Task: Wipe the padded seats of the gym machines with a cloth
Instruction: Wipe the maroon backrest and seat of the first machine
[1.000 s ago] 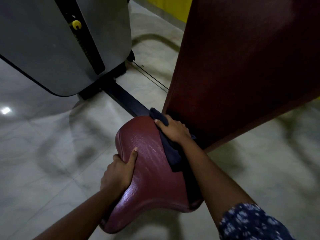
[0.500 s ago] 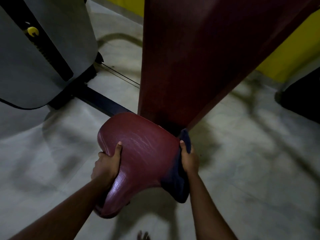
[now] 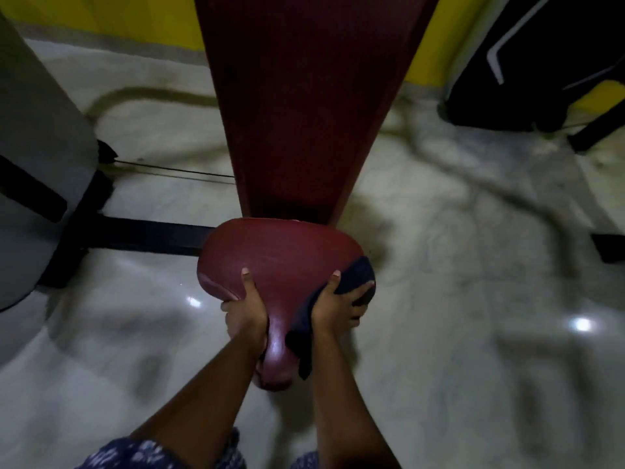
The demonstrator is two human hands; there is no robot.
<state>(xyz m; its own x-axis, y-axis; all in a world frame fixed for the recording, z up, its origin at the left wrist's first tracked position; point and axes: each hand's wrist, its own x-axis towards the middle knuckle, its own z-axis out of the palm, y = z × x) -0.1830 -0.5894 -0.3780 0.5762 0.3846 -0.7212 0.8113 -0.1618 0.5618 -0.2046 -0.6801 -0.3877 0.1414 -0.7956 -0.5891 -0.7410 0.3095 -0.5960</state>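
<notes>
A dark red padded seat sits low in the middle of the view, below a tall dark red padded backrest. My left hand grips the seat's left side, thumb on top. My right hand presses a dark blue cloth against the seat's right edge. The cloth wraps over that edge and hangs down below my hand. The narrow front tip of the seat points toward me between my forearms.
A grey weight-stack housing stands at the left, joined by a black floor beam and a thin cable. Another black machine stands at the upper right. Glossy pale marble floor surrounds the seat; a yellow wall runs behind.
My right hand with the cloth slid from the back of the seat to its right edge and then nearer along it. My left hand kept its grip. My view swung round to face the backrest.
</notes>
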